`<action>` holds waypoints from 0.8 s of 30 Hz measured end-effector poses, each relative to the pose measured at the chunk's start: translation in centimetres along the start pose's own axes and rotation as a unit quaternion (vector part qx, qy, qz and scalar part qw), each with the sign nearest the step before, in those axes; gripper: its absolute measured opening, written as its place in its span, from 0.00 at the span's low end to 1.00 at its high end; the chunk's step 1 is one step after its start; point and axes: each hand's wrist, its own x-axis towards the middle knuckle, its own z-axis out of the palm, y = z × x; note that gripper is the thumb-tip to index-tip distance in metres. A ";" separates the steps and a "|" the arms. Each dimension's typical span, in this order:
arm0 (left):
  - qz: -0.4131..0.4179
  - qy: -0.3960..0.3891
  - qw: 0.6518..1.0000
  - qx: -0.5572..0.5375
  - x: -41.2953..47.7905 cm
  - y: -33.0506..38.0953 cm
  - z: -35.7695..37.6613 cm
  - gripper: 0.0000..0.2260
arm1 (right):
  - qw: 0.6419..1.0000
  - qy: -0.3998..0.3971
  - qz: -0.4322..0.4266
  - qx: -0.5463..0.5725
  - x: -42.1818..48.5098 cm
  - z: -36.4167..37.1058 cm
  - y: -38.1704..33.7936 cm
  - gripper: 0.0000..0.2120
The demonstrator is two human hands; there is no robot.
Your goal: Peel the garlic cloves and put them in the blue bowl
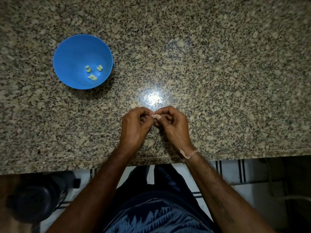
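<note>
Garlic clove (156,116): a small pale piece, mostly hidden by fingertips, held above the counter well to the right of the blue bowl (72,54) and nearer the person than it. Whether any skin is left on it cannot be told.

Left hand (134,125) and right hand (173,125): both curled, knuckles up, their fingertips meeting on the clove; each hand pinches it between thumb and forefinger.

Peeled cloves (92,77): about six pale yellow pieces lying loose in the bottom of the bowl, toward its right side.

Granite counter (218,64): speckled and polished, bearing the upright bowl. A bright glare spot (154,98) lies to the right of the bowl, just beyond the hands, with a few pale scraps (133,105) beside it.

Thread band (189,155): tied round the right wrist, at the counter's near edge.

Dark round object (33,202): on the floor below the counter edge, on the bowl's side.
</note>
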 end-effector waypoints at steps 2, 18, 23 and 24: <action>-0.001 0.001 1.000 -0.006 0.0 0.2 0.0 0.03 | 1.000 0.000 0.005 0.002 0.0 0.0 0.1 0.03; -0.002 0.036 0.998 0.051 -0.1 -0.2 1.0 0.04 | 0.988 0.012 0.098 0.120 0.0 0.5 0.6 0.02; -0.027 0.033 0.999 -0.016 -0.3 0.0 0.7 0.05 | 0.966 0.025 0.143 0.214 0.1 0.4 0.1 0.04; -0.022 0.033 0.999 -0.023 -0.4 0.0 0.7 0.05 | 0.963 0.025 0.146 0.224 0.1 0.3 -0.2 0.04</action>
